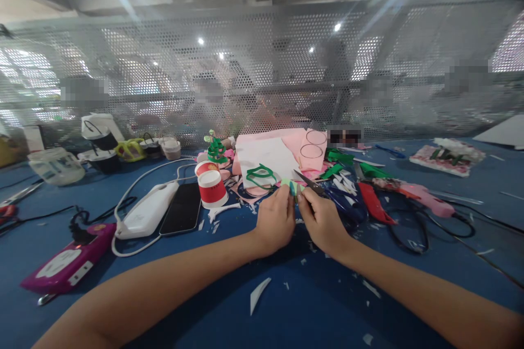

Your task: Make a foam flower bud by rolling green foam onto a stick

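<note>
My left hand (277, 220) and my right hand (324, 223) meet at the middle of the blue table. Both are closed, thumbs and fingers pinching a small light green piece (295, 188), which looks like paper and is mostly hidden by the fingertips. Just beyond the fingers lies a white sheet (266, 155) with a loop of green strip (261, 176) on it. Scissors (309, 181) with a dark blade rest right beside my right hand, their blue handles pointing right.
Left stand red-and-white paper cups (213, 189), a black phone (180, 210), a white power bank (149, 211) and a purple power strip (69, 261). Pink paper (313, 152) lies behind. Right are a pink glue gun (428, 200), a red piece (374, 202) and cables. White scraps (259, 295) litter the front.
</note>
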`<state>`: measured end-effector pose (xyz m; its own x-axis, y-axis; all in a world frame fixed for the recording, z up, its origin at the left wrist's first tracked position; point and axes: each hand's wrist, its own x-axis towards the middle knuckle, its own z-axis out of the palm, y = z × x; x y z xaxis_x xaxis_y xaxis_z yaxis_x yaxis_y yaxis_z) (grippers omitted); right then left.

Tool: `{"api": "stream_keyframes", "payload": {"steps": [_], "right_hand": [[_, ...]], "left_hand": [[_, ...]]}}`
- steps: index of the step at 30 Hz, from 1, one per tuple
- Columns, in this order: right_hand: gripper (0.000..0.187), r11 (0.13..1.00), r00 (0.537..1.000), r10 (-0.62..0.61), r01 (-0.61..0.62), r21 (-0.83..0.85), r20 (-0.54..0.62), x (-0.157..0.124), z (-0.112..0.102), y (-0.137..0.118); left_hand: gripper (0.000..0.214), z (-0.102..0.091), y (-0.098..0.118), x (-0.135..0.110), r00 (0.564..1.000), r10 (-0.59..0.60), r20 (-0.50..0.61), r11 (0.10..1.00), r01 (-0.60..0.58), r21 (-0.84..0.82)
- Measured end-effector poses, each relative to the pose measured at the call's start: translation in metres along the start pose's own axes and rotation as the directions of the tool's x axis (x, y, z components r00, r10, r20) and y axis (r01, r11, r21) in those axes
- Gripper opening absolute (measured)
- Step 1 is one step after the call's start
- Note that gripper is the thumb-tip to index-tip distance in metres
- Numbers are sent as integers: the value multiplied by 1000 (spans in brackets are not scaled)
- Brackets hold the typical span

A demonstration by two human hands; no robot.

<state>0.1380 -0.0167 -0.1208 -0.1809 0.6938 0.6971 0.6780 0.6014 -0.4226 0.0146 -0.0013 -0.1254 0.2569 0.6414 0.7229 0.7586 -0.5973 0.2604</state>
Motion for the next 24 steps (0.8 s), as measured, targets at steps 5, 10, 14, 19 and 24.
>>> {"api": "stream_keyframes", "payload": {"steps": [5, 10, 14, 19, 24], "right_hand": [[24, 988, 1000, 4, -3, -154, 7, 3, -4, 1], [23, 979, 999, -11, 19, -201, 38, 4, -5, 1], [22, 992, 998, 6, 1, -125, 60, 4, -5, 1], [22, 1000, 998, 14, -13, -5, 59, 3, -4, 2], [21, 1000, 999, -9, 8, 28, 39, 1, -5, 1]], "left_hand": [[23, 0, 1, 1, 999, 23, 25, 999, -24, 41], [25, 1, 1, 0, 999, 36, 6, 992, -37, 117], [25, 1, 1, 1, 999, 39, 14, 993, -40, 115], [23, 1, 0, 0, 998, 60, 0, 995, -60, 78], [23, 1, -1, -1, 998, 62, 11, 995, -63, 76]]}}
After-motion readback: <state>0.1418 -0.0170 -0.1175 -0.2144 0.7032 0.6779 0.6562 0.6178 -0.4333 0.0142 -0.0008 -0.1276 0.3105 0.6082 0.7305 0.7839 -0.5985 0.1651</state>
